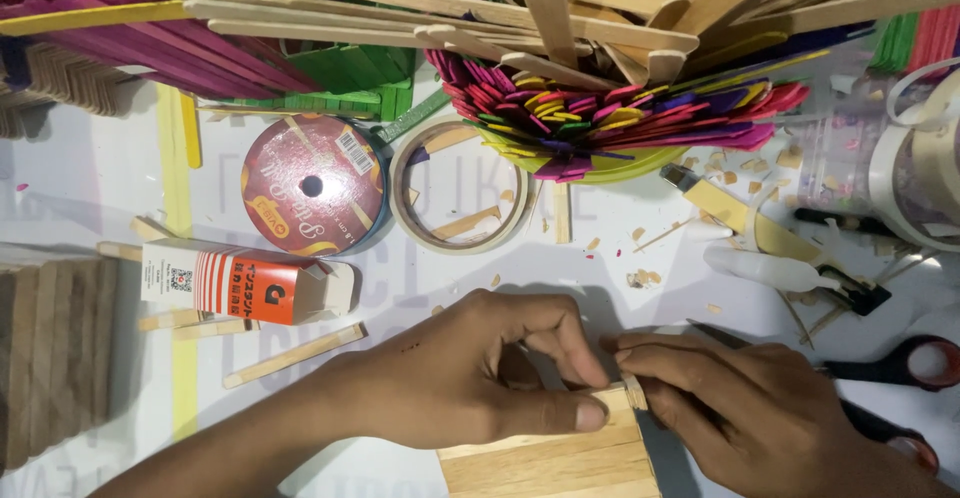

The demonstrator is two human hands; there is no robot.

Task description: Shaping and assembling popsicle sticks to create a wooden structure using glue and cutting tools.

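Both hands on a wooden stick panel [548,458] at the near edge of the tabletop [90,173].
We note our left hand [470,373] pressing the panel's top edge, thumb flat along it. Our right hand [745,408] pinches a small stick piece [634,391] at the upper right corner, upright across the panel's left-to-right slats. Scissors [905,368] lie just right.

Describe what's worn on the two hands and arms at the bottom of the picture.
Nothing is worn. The left hand and its forearm are bare: no sleeve, glove, ring or watch shows. The right hand is bare too, with its wrist cut off by the frame. Nails are short and unpainted. A few small dark specks mark the left hand's back.
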